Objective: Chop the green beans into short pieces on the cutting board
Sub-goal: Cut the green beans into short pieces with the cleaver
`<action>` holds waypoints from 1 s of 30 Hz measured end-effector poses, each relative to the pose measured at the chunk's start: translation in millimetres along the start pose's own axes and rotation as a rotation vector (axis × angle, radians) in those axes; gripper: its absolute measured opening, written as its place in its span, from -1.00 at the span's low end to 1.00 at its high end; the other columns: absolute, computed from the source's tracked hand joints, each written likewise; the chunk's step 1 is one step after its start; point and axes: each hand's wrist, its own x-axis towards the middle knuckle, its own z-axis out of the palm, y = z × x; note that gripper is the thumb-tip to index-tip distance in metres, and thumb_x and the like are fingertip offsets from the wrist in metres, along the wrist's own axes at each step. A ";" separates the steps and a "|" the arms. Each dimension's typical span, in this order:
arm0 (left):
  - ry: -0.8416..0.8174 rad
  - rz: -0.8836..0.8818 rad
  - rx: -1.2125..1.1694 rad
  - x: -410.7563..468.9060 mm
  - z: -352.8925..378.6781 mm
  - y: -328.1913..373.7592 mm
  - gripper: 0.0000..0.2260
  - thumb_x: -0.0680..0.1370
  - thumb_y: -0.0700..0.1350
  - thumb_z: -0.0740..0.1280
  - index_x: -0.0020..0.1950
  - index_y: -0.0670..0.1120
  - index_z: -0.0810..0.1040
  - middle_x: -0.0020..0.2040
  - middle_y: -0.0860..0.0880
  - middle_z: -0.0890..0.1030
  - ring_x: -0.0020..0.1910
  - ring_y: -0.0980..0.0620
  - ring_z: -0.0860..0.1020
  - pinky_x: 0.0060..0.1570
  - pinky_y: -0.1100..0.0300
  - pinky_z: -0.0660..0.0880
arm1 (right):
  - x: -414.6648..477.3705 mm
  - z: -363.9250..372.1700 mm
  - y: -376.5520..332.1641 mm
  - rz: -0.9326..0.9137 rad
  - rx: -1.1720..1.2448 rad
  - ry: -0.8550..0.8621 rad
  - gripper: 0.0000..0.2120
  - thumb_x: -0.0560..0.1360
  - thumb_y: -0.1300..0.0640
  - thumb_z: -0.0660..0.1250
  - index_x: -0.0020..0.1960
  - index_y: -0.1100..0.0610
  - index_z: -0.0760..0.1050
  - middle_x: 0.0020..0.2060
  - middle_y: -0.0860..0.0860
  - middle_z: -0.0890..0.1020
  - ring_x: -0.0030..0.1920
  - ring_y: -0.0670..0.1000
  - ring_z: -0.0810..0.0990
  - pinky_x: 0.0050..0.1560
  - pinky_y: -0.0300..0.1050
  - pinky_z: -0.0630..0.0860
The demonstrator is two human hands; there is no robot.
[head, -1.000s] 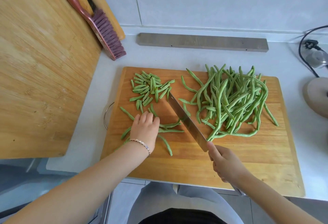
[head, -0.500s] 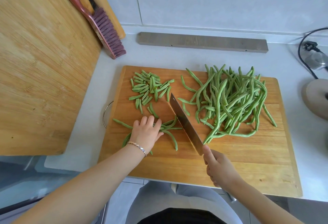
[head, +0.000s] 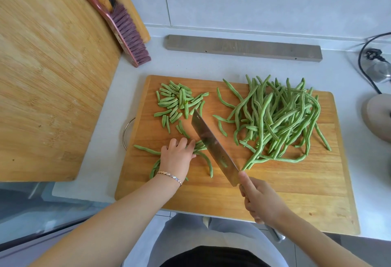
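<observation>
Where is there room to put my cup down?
The near right corner of the cutting board, below the whole beans and right of the right hand, is bare. So is the counter between the grey bar and the board. Crowded: cut pieces far left, knife and left hand mid-board.

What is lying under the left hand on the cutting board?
A few long green beans lie under the left hand, which presses them on the cutting board; their ends stick out on both sides. Their number cannot be seen: the palm covers them.

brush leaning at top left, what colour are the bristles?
Dusky purple, on the pink-handled plastic hand brush; the head view, the only one, shows it clearly.
</observation>
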 end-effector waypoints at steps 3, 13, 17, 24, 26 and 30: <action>0.000 0.004 -0.002 1.7 2.1 -0.3 -0.59 0.63 0.04 0.05 0.47 -0.01 0.19 0.31 -0.01 0.35 0.23 -0.05 0.32 0.05 0.11 0.33 | 2.3 2.6 3.1 0.006 -0.024 0.005 -0.53 0.54 -0.22 0.02 -0.29 0.15 0.26 -0.58 -0.07 0.23 -0.64 -0.13 0.18 -0.58 -0.28 0.19; 0.118 0.022 -0.111 4.7 5.4 -1.6 -0.75 0.34 -0.07 0.52 -0.06 -0.15 0.66 -0.20 -0.09 0.56 -0.28 -0.11 0.52 -0.37 0.12 0.40 | 28.5 20.1 -8.4 0.046 0.031 0.055 -0.51 0.55 -0.26 0.01 -0.25 0.15 0.27 -0.56 -0.04 0.25 -0.59 -0.07 0.19 -0.53 -0.25 0.18; 0.099 -0.125 -0.292 3.2 -1.9 9.7 -0.79 0.46 -0.03 0.41 -0.10 -0.18 0.62 -0.19 -0.09 0.50 -0.24 -0.09 0.48 -0.44 0.19 0.27 | 17.3 11.4 -11.4 0.071 0.218 0.080 -0.51 0.55 -0.26 0.02 -0.28 0.15 0.26 -0.58 -0.03 0.21 -0.59 -0.06 0.15 -0.53 -0.26 0.14; 0.042 -0.296 -0.300 3.3 -8.3 26.0 -0.68 0.60 0.04 0.13 -0.02 -0.15 0.56 -0.10 -0.07 0.43 -0.11 -0.05 0.49 -0.31 0.18 0.34 | 3.1 17.0 -13.8 -0.054 0.275 0.154 -0.53 0.54 -0.22 0.01 -0.30 0.15 0.26 -0.61 -0.08 0.24 -0.60 -0.08 0.16 -0.56 -0.26 0.13; 0.004 -0.249 -0.210 3.8 -11.0 27.3 -0.68 0.62 0.02 0.10 0.01 -0.17 0.53 -0.01 -0.09 0.46 -0.05 -0.06 0.49 -0.26 0.19 0.35 | 3.4 23.0 -16.1 -0.103 0.247 0.164 -0.52 0.51 -0.25 0.01 -0.32 0.13 0.25 -0.60 -0.09 0.24 -0.62 -0.12 0.18 -0.58 -0.27 0.15; -0.063 -0.214 -0.136 8.9 -13.1 30.3 -0.70 0.63 -0.01 0.11 0.04 -0.20 0.53 0.07 -0.10 0.46 0.04 -0.06 0.48 -0.17 0.21 0.34 | 0.8 28.1 -16.8 -0.178 0.227 0.217 -0.48 0.34 -0.36 0.00 -0.32 0.12 0.27 -0.60 -0.13 0.25 -0.61 -0.17 0.20 -0.57 -0.31 0.18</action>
